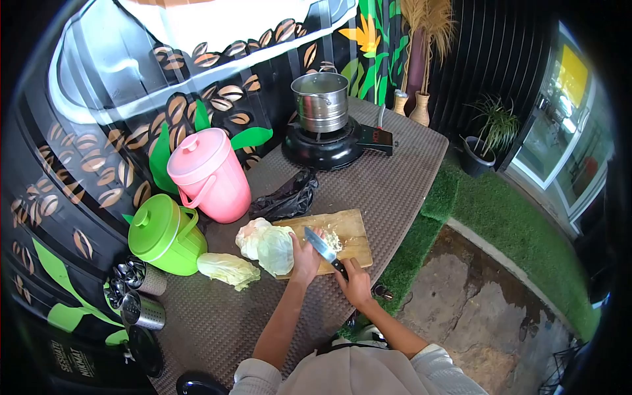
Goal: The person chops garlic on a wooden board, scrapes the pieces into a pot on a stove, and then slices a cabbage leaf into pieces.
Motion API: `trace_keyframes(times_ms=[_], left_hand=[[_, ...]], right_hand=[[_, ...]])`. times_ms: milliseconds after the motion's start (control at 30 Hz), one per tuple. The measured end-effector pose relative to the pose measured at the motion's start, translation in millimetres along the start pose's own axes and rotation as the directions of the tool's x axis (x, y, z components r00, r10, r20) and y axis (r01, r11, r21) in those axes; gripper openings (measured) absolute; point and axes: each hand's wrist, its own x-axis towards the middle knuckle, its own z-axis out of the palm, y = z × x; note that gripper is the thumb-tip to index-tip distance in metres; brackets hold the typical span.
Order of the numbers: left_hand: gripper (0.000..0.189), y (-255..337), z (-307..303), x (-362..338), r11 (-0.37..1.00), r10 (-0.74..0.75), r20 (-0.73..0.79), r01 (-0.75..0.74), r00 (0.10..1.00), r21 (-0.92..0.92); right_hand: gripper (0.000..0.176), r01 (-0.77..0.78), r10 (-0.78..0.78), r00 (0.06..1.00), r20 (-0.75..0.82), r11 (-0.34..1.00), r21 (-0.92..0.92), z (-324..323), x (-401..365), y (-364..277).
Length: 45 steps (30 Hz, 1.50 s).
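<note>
The cabbage (275, 250) lies just left of the frame centre, on the left end of the wooden cutting board (352, 227), partly overhanging its edge. The left hand (305, 258) rests against the right side of the cabbage, fingers curled down onto it. The right hand (356, 283) is closed around the black handle of the knife (321, 245). The blade points up and left, its tip just beside the left hand's fingers. A small heap of shredded cabbage (334, 240) lies on the board, touching the blade's right side.

A second pale cabbage piece (249, 236) touches the cabbage on its upper left. A loose leaf (228, 269) lies on the table (395, 174) below left of it, off the board.

A crumpled black bag (287, 197) lies just above the board. A pink lidded jug (209, 174) stands to its left, and a green lidded jug (164, 234) stands lower left of that. Two metal cups (141, 309) stand near the lower-left edge.

At upper centre, a steel pot (320, 101) sits on a black stove (322, 150). Two vases (420, 108) stand at the table's far corner. A potted plant (490, 135) stands on the ground at upper right.
</note>
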Motion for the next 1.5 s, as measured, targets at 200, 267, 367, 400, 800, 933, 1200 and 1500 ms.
trace_keyframes(times_ms=[200,267,367,400,800,933,1200,1500], left_hand=[[0.102,-2,-11,3,0.992,-0.057,-0.030,0.060,0.998,0.109],[0.096,-4,-12,3,0.990,-0.082,-0.040,0.086,0.996,0.114],[0.084,-12,-22,8,0.984,-0.013,-0.041,0.020,0.999,0.176],[0.078,-25,-41,18,0.978,0.069,-0.016,-0.064,0.998,0.196],[0.036,-29,-23,21,0.998,0.069,-0.085,-0.070,0.994,-0.006],[0.042,-29,-24,20,0.998,0.067,-0.104,-0.067,0.992,0.009],[0.054,-25,-13,15,1.000,0.001,-0.063,0.000,0.998,0.016],[0.050,-23,-27,25,0.975,0.090,-0.265,-0.030,0.960,0.221]], right_hand=[[0.020,-0.042,0.041,0.999,-0.022,0.998,-0.039,1,0,9],[0.021,0.031,-0.031,1.000,-0.002,0.999,-0.038,1,-2,15],[0.021,-0.108,0.106,0.993,-0.055,0.994,-0.027,5,2,23],[0.021,-0.104,0.105,0.991,-0.089,0.994,0.017,1,4,20],[0.021,-0.125,0.132,0.990,-0.043,0.984,0.130,18,9,5],[0.021,-0.112,0.122,0.991,-0.049,0.978,0.178,14,3,1],[0.021,0.025,-0.011,0.996,-0.093,0.988,0.150,11,5,6],[0.022,-0.073,0.082,0.993,-0.087,0.992,0.103,4,4,18]])
